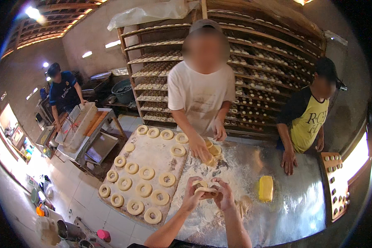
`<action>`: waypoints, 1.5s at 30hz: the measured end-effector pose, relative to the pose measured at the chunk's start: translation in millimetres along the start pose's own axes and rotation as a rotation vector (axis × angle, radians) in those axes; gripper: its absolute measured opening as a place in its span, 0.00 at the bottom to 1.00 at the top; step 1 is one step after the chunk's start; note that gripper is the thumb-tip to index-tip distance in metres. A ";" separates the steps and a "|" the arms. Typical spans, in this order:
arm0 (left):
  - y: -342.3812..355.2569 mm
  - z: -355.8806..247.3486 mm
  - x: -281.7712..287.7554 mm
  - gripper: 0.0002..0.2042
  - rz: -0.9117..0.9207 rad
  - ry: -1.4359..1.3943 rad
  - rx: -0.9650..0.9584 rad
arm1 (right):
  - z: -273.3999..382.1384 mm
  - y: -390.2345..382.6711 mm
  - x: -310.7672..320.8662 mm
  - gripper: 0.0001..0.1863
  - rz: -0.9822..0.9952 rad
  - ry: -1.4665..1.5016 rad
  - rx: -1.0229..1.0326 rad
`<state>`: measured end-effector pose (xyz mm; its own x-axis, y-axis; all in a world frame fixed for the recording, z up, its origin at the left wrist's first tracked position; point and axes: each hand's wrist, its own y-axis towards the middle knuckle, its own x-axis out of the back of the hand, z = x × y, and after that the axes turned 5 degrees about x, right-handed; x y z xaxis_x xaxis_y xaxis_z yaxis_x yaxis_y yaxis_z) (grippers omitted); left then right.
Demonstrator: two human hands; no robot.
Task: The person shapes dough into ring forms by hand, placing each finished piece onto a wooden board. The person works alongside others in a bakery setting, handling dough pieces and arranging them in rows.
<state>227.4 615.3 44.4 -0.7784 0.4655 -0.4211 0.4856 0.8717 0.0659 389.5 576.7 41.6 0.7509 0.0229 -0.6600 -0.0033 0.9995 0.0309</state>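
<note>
Between my two hands, above the floured part of the metal table, is a ring of raw doughnut dough (204, 189). My left hand (191, 191) grips its left side, and my right hand (222, 192) has its right side, with the fingers curled round it. Left of my hands lies a floured board (156, 144) bearing rows of shaped dough rings, such as one doughnut ring (153, 215) at its near corner. Across the table, a co-worker's hand (201, 150) rests on pieces of dough (214, 149) in the flour.
A yellow block (265, 189) lies right of the flour. At the right, another person's hand (289, 161) touches the table, near a board of small dough pieces (334, 186). Behind stands a tall rack (153, 62) of filled trays. A third person works at a side table (96, 129).
</note>
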 end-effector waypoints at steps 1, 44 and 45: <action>-2.0 -1.6 4.6 0.22 0.050 -0.133 -0.031 | -10.7 4.3 -11.2 0.25 -0.124 -0.275 0.072; 167.7 -52.9 210.1 0.22 0.050 0.800 0.138 | -145.9 225.9 -48.9 0.35 -0.356 -0.543 0.058; 180.5 -53.0 209.6 0.24 0.045 0.783 0.212 | -146.5 237.7 -42.8 0.37 -0.361 -0.664 0.130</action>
<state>130.8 878.4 16.0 -0.7708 0.5399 0.3383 0.5269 0.8387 -0.1378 259.8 816.3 -32.7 0.9300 -0.3630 -0.0581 0.3644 0.9311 0.0140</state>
